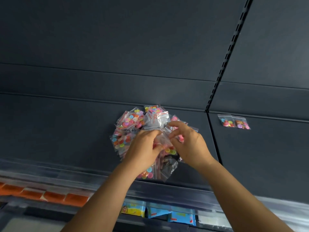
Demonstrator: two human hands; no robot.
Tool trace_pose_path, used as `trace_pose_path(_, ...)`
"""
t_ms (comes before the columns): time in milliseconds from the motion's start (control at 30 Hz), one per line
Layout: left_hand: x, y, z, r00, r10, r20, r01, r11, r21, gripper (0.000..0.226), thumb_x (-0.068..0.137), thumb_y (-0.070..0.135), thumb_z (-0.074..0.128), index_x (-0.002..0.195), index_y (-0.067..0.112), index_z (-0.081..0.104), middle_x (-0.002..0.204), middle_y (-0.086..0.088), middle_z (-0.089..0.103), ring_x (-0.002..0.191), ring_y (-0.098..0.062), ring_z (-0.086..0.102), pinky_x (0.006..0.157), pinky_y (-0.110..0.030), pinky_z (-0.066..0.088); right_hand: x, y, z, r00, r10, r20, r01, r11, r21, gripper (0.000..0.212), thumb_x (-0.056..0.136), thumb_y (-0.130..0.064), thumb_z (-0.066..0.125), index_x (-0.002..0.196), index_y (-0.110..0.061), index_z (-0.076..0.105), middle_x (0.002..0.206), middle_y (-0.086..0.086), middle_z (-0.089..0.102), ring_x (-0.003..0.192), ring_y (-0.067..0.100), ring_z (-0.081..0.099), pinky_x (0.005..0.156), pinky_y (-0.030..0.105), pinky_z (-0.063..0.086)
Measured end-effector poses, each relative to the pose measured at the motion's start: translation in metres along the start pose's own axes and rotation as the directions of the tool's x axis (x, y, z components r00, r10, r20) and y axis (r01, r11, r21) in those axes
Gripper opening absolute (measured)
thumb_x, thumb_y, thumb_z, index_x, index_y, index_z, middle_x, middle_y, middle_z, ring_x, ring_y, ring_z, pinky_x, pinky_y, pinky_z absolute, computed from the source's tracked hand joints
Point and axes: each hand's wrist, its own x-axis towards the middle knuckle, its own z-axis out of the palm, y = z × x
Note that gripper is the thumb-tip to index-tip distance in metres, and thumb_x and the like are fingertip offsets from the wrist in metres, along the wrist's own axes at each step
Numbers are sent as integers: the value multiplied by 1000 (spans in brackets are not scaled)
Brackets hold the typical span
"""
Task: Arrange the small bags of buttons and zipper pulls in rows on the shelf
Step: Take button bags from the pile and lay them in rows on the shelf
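A loose heap of small clear bags (132,121) filled with coloured buttons lies on the dark shelf (66,131), near its middle. Both my hands are over the heap. My left hand (143,146) and my right hand (189,141) pinch a clear bag (163,139) between them, fingers curled on its plastic. Two button bags (234,123) lie side by side at the back of the adjoining shelf section on the right.
A slotted upright (222,67) divides the dark back panel. Along the shelf's front runs a clear price rail (50,171). On the shelf below are orange packets (50,195) at the left and blue and yellow packs (158,213) in the middle.
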Motion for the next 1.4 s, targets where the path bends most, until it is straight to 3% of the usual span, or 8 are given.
trace_pose_path(200,0,-10,-8,990,-95,-102,83,990,-113,3,84,19,67,82,19,65,79,11,63,76,-6,57,61,-13,39,-4,5,-6,986,115,119,-109,993,-53,31,87,-22,60,117,-24,62,103,-7,69,93,14,63,81,30,52)
trace_pose_path(367,-1,-10,-11,986,-135,-100,115,975,-188,3,84,21,67,84,19,68,79,13,66,73,2,59,59,-5,41,-6,2,3,986,136,92,-126,986,-111,10,80,-30,71,85,-21,71,80,-8,62,73,11,56,57,19,40)
trace_pose_path(500,2,-7,-16,975,-190,-119,151,949,-276,6,86,25,64,83,22,67,74,17,65,67,-1,61,56,-10,47,-2,-7,-6,960,275,53,-280,946,166,6,79,-23,72,74,-20,69,73,-1,67,62,11,57,56,20,45)
trace_pose_path(700,18,13,-14,975,-215,-53,174,891,-419,5,88,24,62,84,27,66,77,12,68,69,-2,64,60,-18,53,2,-20,-29,930,354,94,-327,686,650,12,80,-5,70,72,-13,65,71,7,72,62,14,64,60,23,53)
trace_pose_path(900,29,53,6,975,-178,132,221,718,-660,20,86,38,60,85,19,68,80,-2,71,73,-12,67,73,-35,54,-3,2,-47,899,421,-125,-315,816,485,13,81,-8,64,70,-16,64,64,1,69,61,18,64,63,36,56)
trace_pose_path(1000,36,74,20,977,-117,180,208,725,-657,17,83,32,70,92,18,65,82,3,73,78,-17,70,73,-39,57,-3,19,-62,895,419,-153,-307,827,471,12,81,-9,64,72,-17,66,65,0,70,60,14,65,59,28,55)
trace_pose_path(1200,56,109,46,970,-61,236,212,688,-694,25,77,10,74,92,27,64,84,19,72,77,2,67,65,-14,52,-4,54,-106,880,472,46,-326,532,781,20,89,-14,61,72,-10,71,69,9,72,62,16,68,57,22,54)
trace_pose_path(1400,71,137,74,953,-40,299,257,629,-734,29,74,7,75,97,24,67,89,11,74,85,-6,69,76,-21,54,-4,88,-136,858,501,108,-365,449,815,24,90,-19,61,76,-2,69,71,12,68,64,20,68,61,27,56)
